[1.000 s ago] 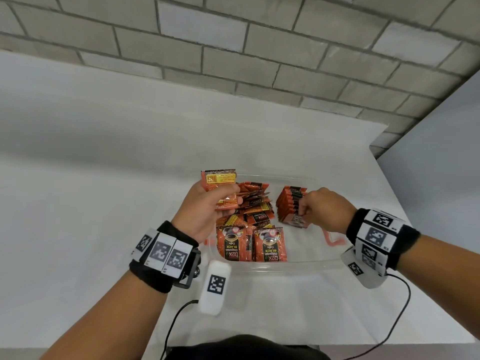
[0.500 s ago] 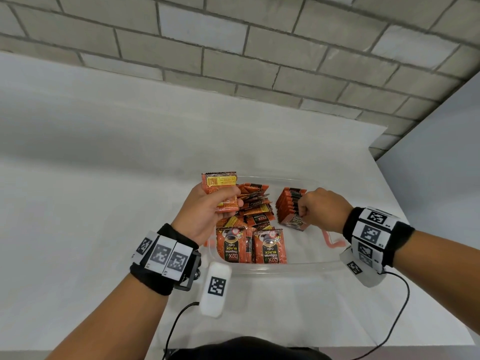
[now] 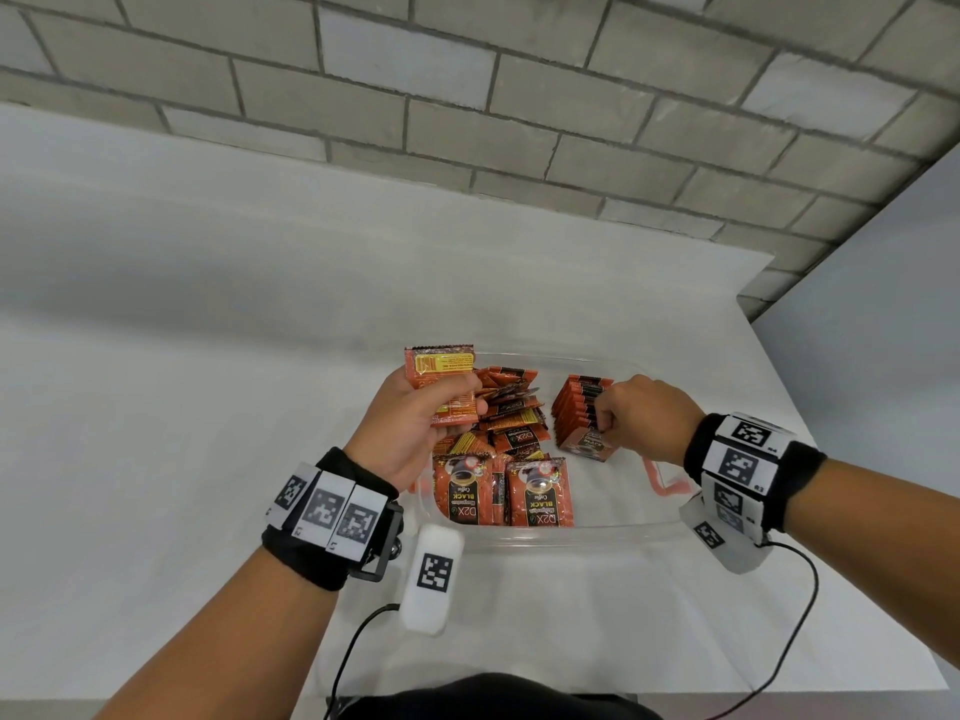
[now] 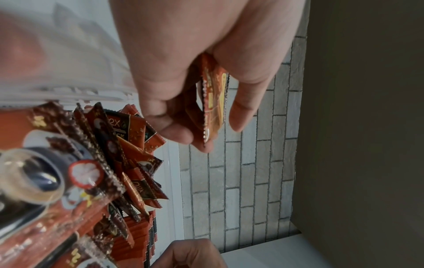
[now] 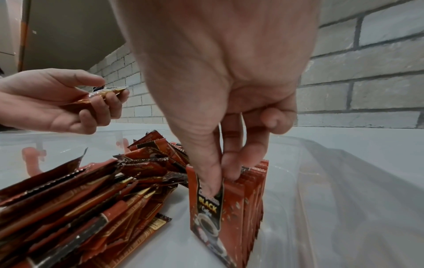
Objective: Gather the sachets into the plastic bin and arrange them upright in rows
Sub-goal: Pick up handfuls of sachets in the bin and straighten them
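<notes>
Inside the plastic bin [image 3: 550, 543], her right hand [image 3: 641, 415] pinches the upright row [image 5: 247, 195]; steady it, then slide in the left hand's [image 3: 410, 431] gripped sachets [image 3: 441, 376].

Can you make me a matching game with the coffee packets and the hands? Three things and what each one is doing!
Things:
1. left hand
2. right hand
3. loose pile of sachets

States:
A. lying jumbled in the clear bin
B. holds a few sachets up above the bin
C. pinches the upright row of sachets

Pairs: 1-B, 2-C, 3-A
</notes>
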Demonstrator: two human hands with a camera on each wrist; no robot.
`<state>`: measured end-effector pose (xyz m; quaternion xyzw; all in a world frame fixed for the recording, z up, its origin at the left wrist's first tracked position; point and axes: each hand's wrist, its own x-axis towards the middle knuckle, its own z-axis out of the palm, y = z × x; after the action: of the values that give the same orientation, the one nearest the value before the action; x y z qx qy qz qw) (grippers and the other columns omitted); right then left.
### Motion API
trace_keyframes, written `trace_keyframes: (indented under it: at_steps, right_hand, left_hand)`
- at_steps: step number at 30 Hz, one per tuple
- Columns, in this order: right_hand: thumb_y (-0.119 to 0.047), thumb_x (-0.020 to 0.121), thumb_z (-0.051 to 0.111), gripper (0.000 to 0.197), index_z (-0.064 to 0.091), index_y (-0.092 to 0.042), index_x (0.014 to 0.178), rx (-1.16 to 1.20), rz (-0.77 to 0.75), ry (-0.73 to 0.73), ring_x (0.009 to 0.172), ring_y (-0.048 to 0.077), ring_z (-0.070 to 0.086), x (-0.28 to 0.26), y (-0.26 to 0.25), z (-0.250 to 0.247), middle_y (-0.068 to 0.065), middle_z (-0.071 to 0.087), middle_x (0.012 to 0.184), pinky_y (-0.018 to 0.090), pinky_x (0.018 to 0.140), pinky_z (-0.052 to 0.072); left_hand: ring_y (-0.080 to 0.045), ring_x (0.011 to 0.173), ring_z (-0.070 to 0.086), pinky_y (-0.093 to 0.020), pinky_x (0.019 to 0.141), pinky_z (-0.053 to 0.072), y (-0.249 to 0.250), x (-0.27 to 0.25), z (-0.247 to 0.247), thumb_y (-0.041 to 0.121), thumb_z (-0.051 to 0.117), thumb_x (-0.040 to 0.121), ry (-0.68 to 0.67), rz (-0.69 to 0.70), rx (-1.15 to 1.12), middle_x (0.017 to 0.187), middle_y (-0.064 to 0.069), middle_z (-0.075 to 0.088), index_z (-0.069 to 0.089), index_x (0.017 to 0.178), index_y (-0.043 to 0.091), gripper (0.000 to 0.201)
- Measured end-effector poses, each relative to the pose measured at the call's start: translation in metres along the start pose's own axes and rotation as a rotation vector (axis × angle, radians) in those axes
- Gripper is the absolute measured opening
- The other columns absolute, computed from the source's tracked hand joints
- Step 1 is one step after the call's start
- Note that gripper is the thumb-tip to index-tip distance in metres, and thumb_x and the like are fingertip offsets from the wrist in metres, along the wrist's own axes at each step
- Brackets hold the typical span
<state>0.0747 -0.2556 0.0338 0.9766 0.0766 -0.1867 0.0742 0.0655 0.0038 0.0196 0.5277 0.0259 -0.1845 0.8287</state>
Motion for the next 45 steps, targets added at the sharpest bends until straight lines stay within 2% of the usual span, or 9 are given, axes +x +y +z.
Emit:
trace_keyframes:
  at_steps: [11,17,20,23,28,34,36,40,45]
  right_hand:
    - [-0.021,0.080,0.068,0.033,0.042,-0.026,0.061,0.008,0.060,0.013,0.069,0.018,0.053,0.001,0.003,-0.001,-0.005,0.054,0.075,0.024,0.050,0.031]
    - [-0.028,0.080,0.069,0.020,0.052,-0.025,0.070,0.051,0.075,0.039,0.069,0.017,0.055,-0.004,0.004,-0.003,-0.004,0.060,0.079,0.024,0.051,0.035]
    - [-0.031,0.084,0.068,0.011,0.061,-0.022,0.082,0.268,0.038,0.103,0.066,0.006,0.058,-0.013,0.002,-0.014,-0.003,0.066,0.084,0.022,0.057,0.043]
    - [-0.033,0.087,0.066,0.015,0.062,-0.025,0.099,0.648,-0.055,0.244,0.062,-0.006,0.055,-0.030,-0.016,-0.033,-0.007,0.064,0.086,0.010,0.057,0.039]
    - [-0.030,0.083,0.069,0.021,0.059,-0.035,0.101,0.923,-0.151,0.359,0.072,0.008,0.058,-0.048,-0.044,-0.049,-0.011,0.062,0.090,0.020,0.066,0.049]
    - [-0.006,0.077,0.074,0.020,0.060,-0.020,0.075,0.794,-0.185,0.799,0.069,0.002,0.052,-0.055,-0.036,-0.041,-0.014,0.054,0.074,0.009,0.063,0.039]
    - [-0.004,0.073,0.076,0.017,0.064,-0.015,0.078,0.659,-0.238,0.782,0.076,-0.003,0.049,-0.057,-0.032,-0.031,-0.011,0.049,0.080,0.008,0.067,0.037]
    - [-0.024,0.071,0.082,0.025,0.070,-0.021,0.093,0.568,-0.238,0.579,0.085,0.004,0.045,-0.063,-0.022,-0.019,-0.014,0.044,0.090,0.010,0.075,0.034]
    - [-0.018,0.082,0.072,0.035,0.061,-0.022,0.115,0.694,-0.130,0.713,0.090,-0.007,0.048,-0.066,-0.013,-0.025,-0.014,0.048,0.100,0.002,0.074,0.035]
  left_hand:
    - [-0.016,0.071,0.068,-0.028,0.067,0.052,-0.001,0.000,-0.001,0.010,0.061,0.087,0.006,-0.012,-0.014,0.076,-0.002,0.070,0.064,0.091,0.014,0.007]
    - [-0.020,0.069,0.068,-0.029,0.061,0.052,0.001,0.001,0.000,0.008,0.048,0.095,0.022,-0.043,-0.098,0.082,-0.009,0.069,0.056,0.105,0.008,0.013]
    - [-0.026,0.071,0.068,-0.033,0.065,0.055,0.004,0.000,0.003,0.005,0.036,0.096,-0.027,-0.091,-0.151,0.084,-0.013,0.069,0.052,0.114,0.004,0.023]
    - [-0.027,0.077,0.069,-0.036,0.071,0.057,0.008,-0.002,0.013,0.003,0.041,0.096,-0.133,-0.104,-0.066,0.095,-0.014,0.069,0.053,0.115,0.006,0.022]
    - [-0.020,0.087,0.069,-0.034,0.074,0.059,0.012,-0.001,0.043,0.003,0.054,0.093,-0.234,-0.065,0.163,0.100,-0.010,0.068,0.058,0.112,0.006,0.020]
    - [-0.033,0.095,0.068,-0.037,0.082,0.058,0.017,0.004,0.063,0.032,0.051,0.096,-0.139,-0.240,-0.012,0.106,-0.021,0.067,0.057,0.111,0.003,0.033]
    - [-0.030,0.090,0.069,-0.037,0.080,0.058,0.018,0.004,0.066,0.025,0.051,0.096,-0.201,-0.285,-0.056,0.106,-0.022,0.067,0.060,0.110,0.001,0.030]
    - [-0.020,0.084,0.069,-0.039,0.081,0.058,0.012,0.006,0.073,0.003,0.054,0.093,-0.170,-0.180,0.096,0.110,-0.018,0.066,0.059,0.117,0.004,0.025]
    - [-0.016,0.077,0.069,-0.032,0.076,0.057,0.007,0.004,0.086,0.000,0.054,0.092,-0.204,-0.152,0.215,0.096,-0.009,0.069,0.059,0.108,0.014,0.021]
